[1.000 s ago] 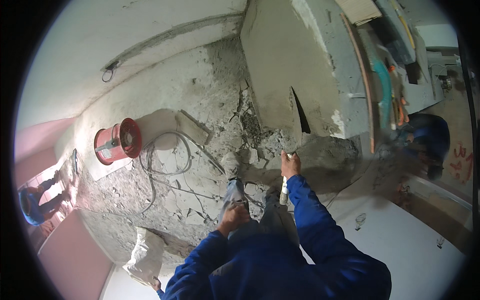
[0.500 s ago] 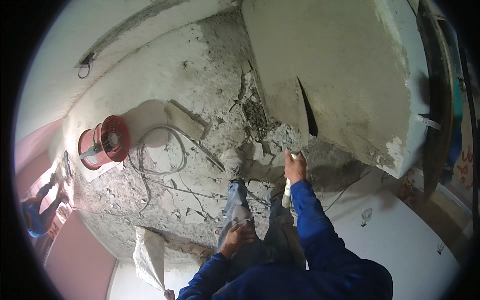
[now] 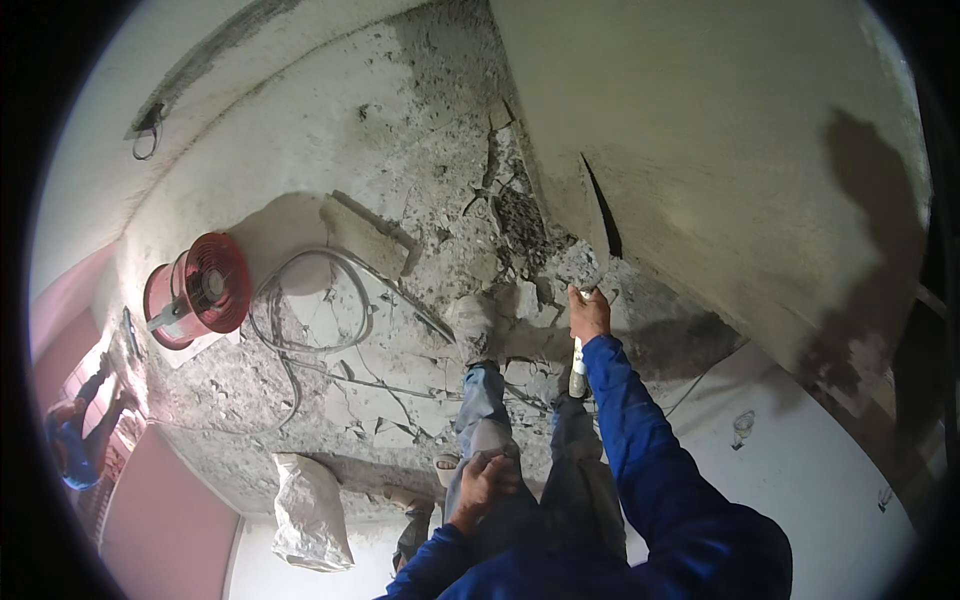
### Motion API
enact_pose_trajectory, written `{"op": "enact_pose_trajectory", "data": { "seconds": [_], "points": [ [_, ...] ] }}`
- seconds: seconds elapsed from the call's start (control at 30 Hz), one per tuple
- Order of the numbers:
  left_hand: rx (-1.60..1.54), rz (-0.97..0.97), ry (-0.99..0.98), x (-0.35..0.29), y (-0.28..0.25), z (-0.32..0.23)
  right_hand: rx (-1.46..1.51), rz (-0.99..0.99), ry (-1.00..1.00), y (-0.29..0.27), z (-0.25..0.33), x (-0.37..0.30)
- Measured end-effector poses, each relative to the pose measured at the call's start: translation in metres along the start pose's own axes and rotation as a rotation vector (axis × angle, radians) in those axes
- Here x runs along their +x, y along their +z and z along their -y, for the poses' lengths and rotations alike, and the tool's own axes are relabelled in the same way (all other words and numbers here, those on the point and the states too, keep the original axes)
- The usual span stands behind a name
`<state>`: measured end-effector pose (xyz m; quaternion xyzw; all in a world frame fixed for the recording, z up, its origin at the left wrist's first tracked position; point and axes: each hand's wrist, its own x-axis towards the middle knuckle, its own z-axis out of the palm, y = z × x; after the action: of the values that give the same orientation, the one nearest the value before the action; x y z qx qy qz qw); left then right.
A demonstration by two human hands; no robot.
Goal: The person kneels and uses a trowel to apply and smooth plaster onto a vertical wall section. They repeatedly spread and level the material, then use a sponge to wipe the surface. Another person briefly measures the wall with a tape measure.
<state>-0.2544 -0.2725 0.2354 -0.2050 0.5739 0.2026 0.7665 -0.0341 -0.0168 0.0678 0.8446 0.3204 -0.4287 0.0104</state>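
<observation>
My right hand (image 3: 590, 314) is closed around a pale, stick-like tool handle (image 3: 578, 370), held over the broken floor in front of my right leg. The handle's thicker end points back toward me. Just beyond the fist is a rough grey shape (image 3: 579, 266); whether it is the tool's head or rubble I cannot tell. My left hand (image 3: 484, 484) lies on my left thigh, fingers stretched out and holding nothing. Cracked slabs and grey rubble (image 3: 520, 225) spread ahead of my boots along the wall's foot.
At the left stands a red drum fan (image 3: 205, 287), beside a coiled grey cable (image 3: 318, 340). A flat plank (image 3: 370, 235) lies on the rubble. A white sack (image 3: 308, 515) is at lower left, near another person's leg (image 3: 415, 530). Someone in blue (image 3: 75, 440) is at the far left.
My right hand has moved slightly with the handle, which now points more upright. The white sack hangs wider, and the hand at its lower end is out of view. My view has shifted.
</observation>
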Motion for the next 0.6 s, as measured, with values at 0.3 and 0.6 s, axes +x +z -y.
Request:
{"op": "enact_pose_trajectory", "data": {
  "seconds": [0.3,0.6],
  "points": [
    [0.213,-0.026,0.195,0.004,0.005,-0.015,-0.153,-0.048,-0.033,0.118,-0.009,0.165],
    [0.079,-0.185,0.162,0.016,-0.027,0.033,-0.065,-0.025,-0.106,0.17,0.003,0.237]
  ]
}}
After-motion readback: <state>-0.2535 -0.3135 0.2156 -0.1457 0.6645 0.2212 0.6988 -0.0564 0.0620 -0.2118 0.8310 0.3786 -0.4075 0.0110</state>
